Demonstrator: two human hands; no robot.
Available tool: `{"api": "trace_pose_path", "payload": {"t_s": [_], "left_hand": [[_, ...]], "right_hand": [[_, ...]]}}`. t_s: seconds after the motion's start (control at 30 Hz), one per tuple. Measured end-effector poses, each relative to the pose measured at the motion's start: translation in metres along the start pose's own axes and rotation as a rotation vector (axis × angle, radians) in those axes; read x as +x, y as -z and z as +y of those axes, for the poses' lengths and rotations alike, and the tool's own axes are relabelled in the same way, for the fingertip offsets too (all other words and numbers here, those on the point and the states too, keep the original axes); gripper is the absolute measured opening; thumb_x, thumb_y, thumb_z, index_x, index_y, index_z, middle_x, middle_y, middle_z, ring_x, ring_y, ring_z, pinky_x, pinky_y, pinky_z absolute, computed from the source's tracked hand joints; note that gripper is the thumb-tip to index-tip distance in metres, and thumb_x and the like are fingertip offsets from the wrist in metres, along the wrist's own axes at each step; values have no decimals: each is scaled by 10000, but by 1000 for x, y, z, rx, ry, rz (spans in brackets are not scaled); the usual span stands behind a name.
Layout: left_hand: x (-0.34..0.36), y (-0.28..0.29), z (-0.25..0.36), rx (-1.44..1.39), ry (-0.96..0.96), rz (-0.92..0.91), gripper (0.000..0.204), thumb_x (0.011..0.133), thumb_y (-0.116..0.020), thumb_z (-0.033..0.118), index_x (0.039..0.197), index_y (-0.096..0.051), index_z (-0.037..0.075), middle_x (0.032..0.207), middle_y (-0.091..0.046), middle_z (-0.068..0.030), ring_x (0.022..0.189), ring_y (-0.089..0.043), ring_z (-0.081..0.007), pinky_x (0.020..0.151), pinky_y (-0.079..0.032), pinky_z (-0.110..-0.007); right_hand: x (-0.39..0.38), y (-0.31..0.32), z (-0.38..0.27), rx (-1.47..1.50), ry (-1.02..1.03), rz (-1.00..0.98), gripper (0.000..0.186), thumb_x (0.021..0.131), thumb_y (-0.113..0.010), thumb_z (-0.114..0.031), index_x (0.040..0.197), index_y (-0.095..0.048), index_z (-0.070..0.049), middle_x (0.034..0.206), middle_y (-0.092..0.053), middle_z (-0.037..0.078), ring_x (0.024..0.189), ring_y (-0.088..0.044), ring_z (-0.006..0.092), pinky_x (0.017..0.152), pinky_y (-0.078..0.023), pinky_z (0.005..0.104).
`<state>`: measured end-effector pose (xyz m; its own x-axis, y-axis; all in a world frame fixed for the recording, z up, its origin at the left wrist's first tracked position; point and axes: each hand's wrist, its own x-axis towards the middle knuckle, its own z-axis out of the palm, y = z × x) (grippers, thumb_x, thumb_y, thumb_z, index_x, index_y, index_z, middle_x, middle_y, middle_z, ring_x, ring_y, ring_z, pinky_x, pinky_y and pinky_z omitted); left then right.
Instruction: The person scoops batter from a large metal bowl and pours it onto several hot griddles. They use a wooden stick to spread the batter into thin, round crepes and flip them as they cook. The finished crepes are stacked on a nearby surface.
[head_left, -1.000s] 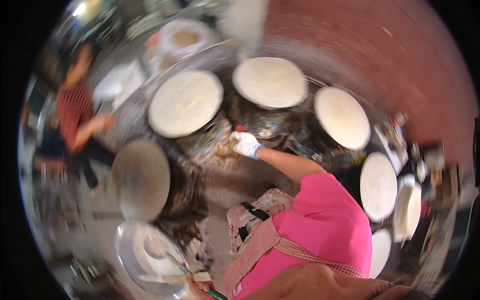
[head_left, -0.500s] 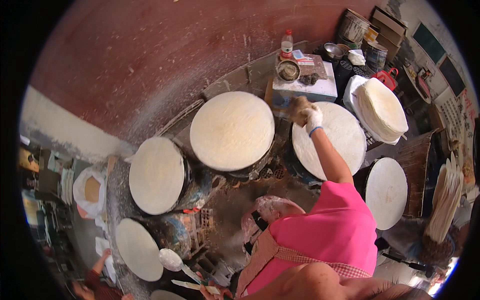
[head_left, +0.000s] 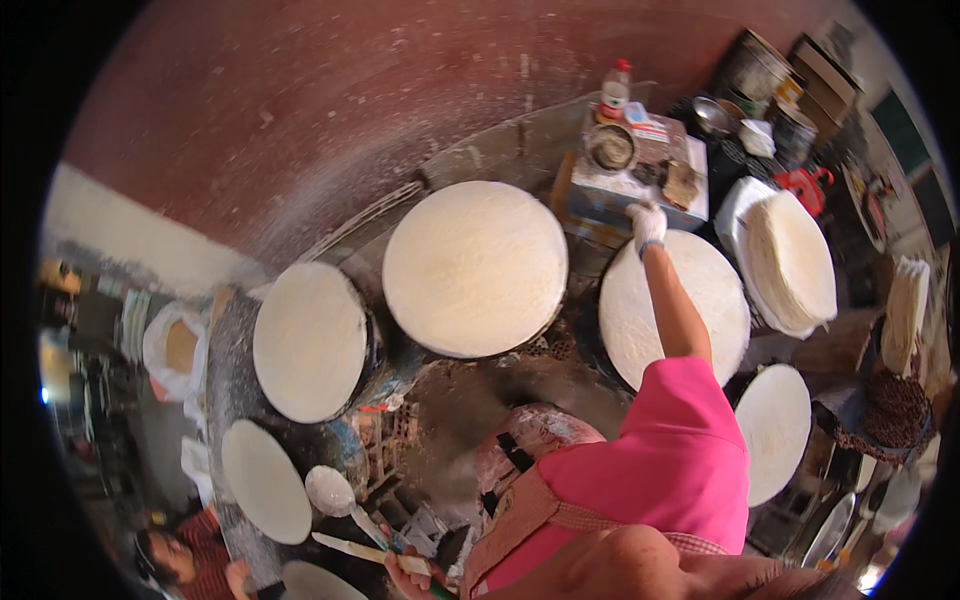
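My left hand [head_left: 408,578], low in the picture, is closed around a batter-coated ladle [head_left: 330,491] and a flat pale scraper [head_left: 352,548]. My right hand [head_left: 648,224], in a white glove, is at the far rim of a round griddle [head_left: 690,300] covered by a thin pale sheet. The glove's fingertips are too indistinct to show whether they grip anything. Just beyond it, a brown cloth-like pad [head_left: 682,185] lies on a white box [head_left: 630,190], beside a bowl [head_left: 611,147] and a small dark lump.
More round griddles with pale sheets surround me, including a large one [head_left: 475,268] ahead. A stack of pale sheets [head_left: 790,260] stands at the right. A red-capped bottle [head_left: 615,90] stands on the box. Another person [head_left: 190,555] is at the lower left.
My right hand has let go of the brown pad, which now lies on the white box. The view has shifted slightly; my left hand still holds the ladle and scraper.
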<state>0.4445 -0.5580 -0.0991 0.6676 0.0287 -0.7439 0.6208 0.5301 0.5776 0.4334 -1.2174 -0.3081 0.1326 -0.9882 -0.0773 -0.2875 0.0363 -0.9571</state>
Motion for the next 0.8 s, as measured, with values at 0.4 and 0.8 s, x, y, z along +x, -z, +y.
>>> {"api": "trace_pose_path", "payload": {"t_s": [0.4,0.8], "left_hand": [[-18,125,-52,-436,-195,161,163,833,-546,178,742,-425,117,487,-350,29,306,-267,-61,267,-222,-211],[-96,338,-101,-757,-397,455,173,869,-523,188,952,-373,165,512,-318,17,331,-291,-76,285,-209,-213]], "right_hand": [[-557,-108,-139,-112,196,-2671,592,773,-604,-124,1287,-325,-26,962,-576,119,859,-550,142,780,-444,265],[-822,-17,-15,-374,801,-2684,500,743,-585,-83,1214,-427,-32,948,-575,158,839,-568,236,759,-452,304]]}}
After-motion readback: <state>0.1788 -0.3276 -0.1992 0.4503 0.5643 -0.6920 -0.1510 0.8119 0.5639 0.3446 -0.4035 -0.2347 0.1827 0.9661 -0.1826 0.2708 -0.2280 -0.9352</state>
